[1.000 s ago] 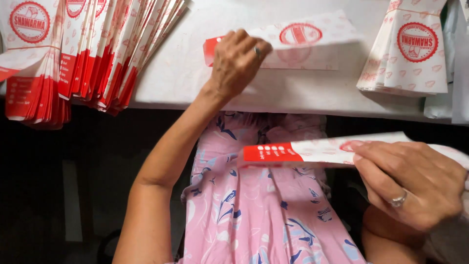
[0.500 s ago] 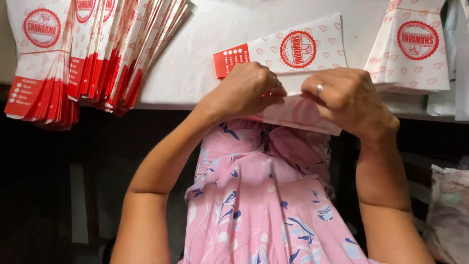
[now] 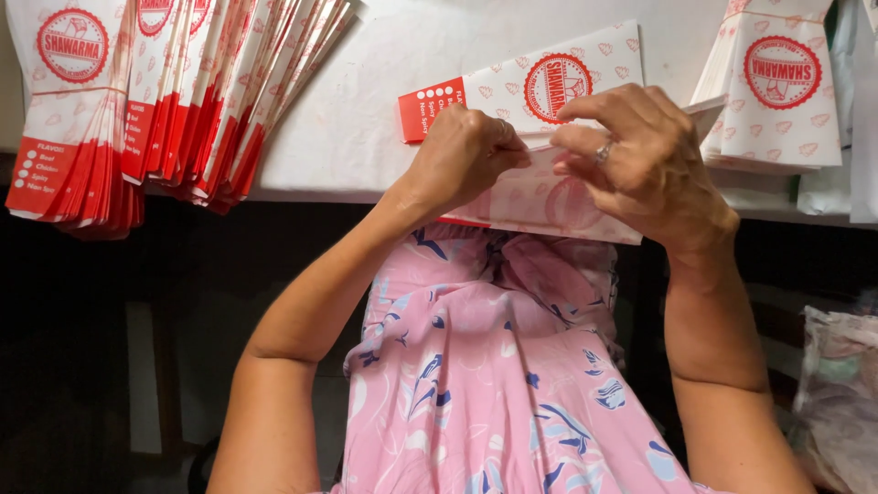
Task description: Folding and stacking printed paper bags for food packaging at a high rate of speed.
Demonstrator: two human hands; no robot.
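— What do the two hands do?

— The left hand [image 3: 466,155] is closed like a fist on the near edge of a white paper sleeve [image 3: 540,206], fingers together and clamped on the paper. The right hand [image 3: 640,165] pinches the same sleeve from above, thumb and fingers pressed on it.

— Where is this sleeve?

— At the front edge of the white table [image 3: 366,128], partly hanging over the pink dress [image 3: 494,366]. Just behind it, a flat sleeve [image 3: 521,91] with a red end lies on the table.

— And around?

— A fanned pile of sleeves [image 3: 165,101] on the left, another stack [image 3: 777,82] on the right.
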